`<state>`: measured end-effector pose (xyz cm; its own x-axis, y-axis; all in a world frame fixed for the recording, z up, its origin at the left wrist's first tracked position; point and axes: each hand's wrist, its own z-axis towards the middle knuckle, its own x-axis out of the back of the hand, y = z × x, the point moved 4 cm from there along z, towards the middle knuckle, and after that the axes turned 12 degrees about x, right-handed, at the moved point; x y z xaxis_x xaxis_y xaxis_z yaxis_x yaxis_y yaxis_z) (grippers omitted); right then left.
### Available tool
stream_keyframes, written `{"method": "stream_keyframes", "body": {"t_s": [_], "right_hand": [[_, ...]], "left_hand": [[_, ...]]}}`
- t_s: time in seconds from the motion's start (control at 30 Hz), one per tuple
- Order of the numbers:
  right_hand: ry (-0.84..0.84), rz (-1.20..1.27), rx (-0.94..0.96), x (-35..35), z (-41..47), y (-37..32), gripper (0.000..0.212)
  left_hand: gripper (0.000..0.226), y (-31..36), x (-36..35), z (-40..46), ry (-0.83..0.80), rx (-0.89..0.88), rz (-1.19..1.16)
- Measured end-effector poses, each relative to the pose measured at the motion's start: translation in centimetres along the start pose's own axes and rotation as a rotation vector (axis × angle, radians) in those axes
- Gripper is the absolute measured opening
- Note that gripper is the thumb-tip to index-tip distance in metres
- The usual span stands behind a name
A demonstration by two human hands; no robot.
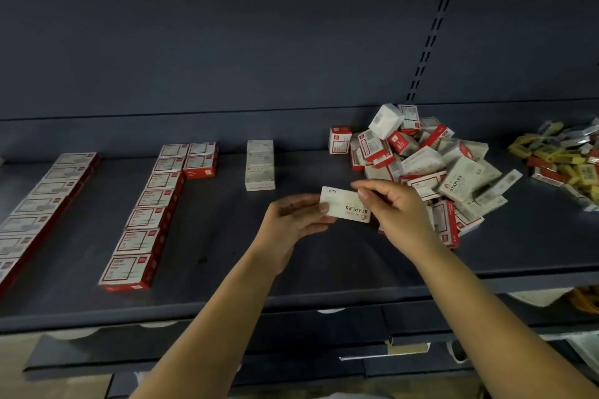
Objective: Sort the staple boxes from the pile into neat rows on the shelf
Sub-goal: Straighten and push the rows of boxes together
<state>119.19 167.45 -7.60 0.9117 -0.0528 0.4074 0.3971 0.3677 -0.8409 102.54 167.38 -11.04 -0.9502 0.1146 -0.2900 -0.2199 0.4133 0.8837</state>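
Head view, only one. Dark blue metal shelf (227, 269) with back panel, slotted upright (431, 36) at upper right.

Both hands are together at centre, over the shelf, sharing one white staple box (343, 208). Left hand (293, 220) pinches the box's left end, thumb and fingers curled onto it. Right hand (393, 207) grips the right end, fingers wrapped over the top edge. The box is held off the shelf surface, roughly flat, with its "STAPLES" print upside down to the camera. It sits just left of the pile.

Pile (431, 165) of loose staple boxes is at right of centre, a jumbled mix of red-and-white and plain white ones, tilted every way. One red-and-white box (339, 139) stands upright at the pile's left edge.

Sorted rows lie to the left: a long row of red-and-white boxes (147, 214) running front to back, flat, end to end. A short second row (201, 157) sits beside its far end, two boxes deep. Another long red-and-white row (42, 201) lies at far left, cut off by the frame edge. A short row of white boxes (260, 165) lies between the red rows and the pile, well apart from both.

At far right is a separate heap of yellow, red and grey packs (567, 165); contents cannot be read.

Below the shelf a lower shelf edge (194, 363) shows, with items there too dim to tell.
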Motion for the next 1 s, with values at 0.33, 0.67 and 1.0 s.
{"method": "stream_keyframes", "body": {"t_s": [0.33, 0.67, 1.0], "right_hand": [[-0.053, 0.160, 0.039, -7.1, 1.5, -3.4, 0.023], [-0.044, 0.651, -0.225, -17.4, 2.0, -8.9, 0.015], [-0.041, 0.734, -0.309, -29.5, 1.0, -13.4, 0.021]], "left_hand": [[0.029, 4.6, 6.6, -2.5, 0.272, -0.281, 0.064], [0.024, 6.5, 15.8, -5.9, 0.192, -0.140, -0.040], [0.026, 7.8, 28.1, -11.3, 0.171, -0.135, -0.147]]}}
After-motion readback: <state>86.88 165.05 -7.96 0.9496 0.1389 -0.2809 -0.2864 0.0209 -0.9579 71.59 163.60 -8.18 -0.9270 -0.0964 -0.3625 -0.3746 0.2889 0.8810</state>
